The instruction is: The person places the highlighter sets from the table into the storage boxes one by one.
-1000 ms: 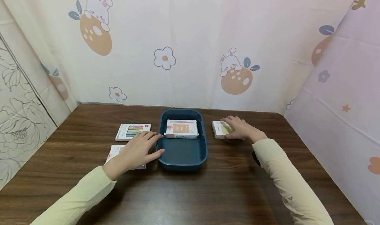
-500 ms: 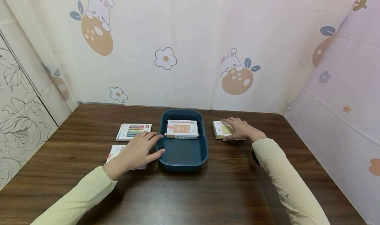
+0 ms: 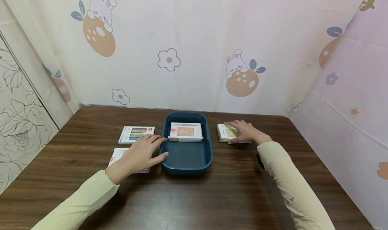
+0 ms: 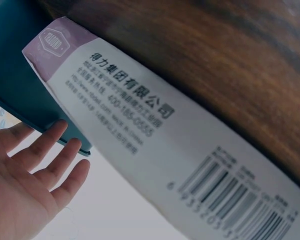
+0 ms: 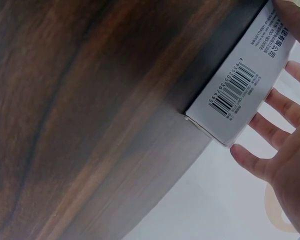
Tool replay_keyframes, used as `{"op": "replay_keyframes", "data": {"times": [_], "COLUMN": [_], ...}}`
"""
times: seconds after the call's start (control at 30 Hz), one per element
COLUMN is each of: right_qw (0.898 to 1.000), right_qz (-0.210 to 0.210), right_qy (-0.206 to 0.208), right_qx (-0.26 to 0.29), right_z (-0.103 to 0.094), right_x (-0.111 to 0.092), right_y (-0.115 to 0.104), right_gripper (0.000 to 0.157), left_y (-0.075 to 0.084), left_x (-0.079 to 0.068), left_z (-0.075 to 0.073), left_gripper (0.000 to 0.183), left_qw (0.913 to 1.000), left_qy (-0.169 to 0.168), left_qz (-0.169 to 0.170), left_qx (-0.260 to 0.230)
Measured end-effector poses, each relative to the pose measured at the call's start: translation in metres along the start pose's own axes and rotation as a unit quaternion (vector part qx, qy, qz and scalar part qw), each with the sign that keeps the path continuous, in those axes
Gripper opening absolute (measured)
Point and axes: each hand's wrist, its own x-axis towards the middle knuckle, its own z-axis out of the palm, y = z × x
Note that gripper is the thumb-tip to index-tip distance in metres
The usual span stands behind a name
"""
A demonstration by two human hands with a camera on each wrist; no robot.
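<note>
Yellow-and-white box (image 3: 229,132), not yet lifted | your right hand (image 3: 247,132) pinches it, grip barely adjusted | left hand (image 3: 138,156), relaxed, touches blue tray (image 3: 186,157)

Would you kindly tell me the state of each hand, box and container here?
Blue container, upright, open, partly filled
Brown-labelled box, inside container, looks closed
Yellow box, lying flat
Striped box, lying flat, looks closed
Nearest box, lying flat, partly hidden
Left hand, grip open at container's edge
Right hand, grip on yellow box

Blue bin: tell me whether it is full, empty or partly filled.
Partly filled. In the head view, a white box lies in the far half of the blue bin; the near half is bare.
</note>
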Motion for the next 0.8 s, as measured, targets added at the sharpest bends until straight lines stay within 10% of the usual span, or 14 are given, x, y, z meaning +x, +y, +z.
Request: {"op": "replay_keyframes", "data": {"times": [0.8], "right_qw": [1.000], "right_qz": [0.004], "right_qy": [0.008], "right_qx": [-0.006], "right_z": [-0.015], "right_x": [-0.002], "right_y": [-0.009], "right_gripper": [0.086], "left_y": [-0.001], "left_x": [0.001], "left_z": [-0.001], "left_gripper": [0.058], "left_qw": [0.9999], "left_qy": [-0.010], "left_qz": [-0.008], "left_qx": [-0.008]}}
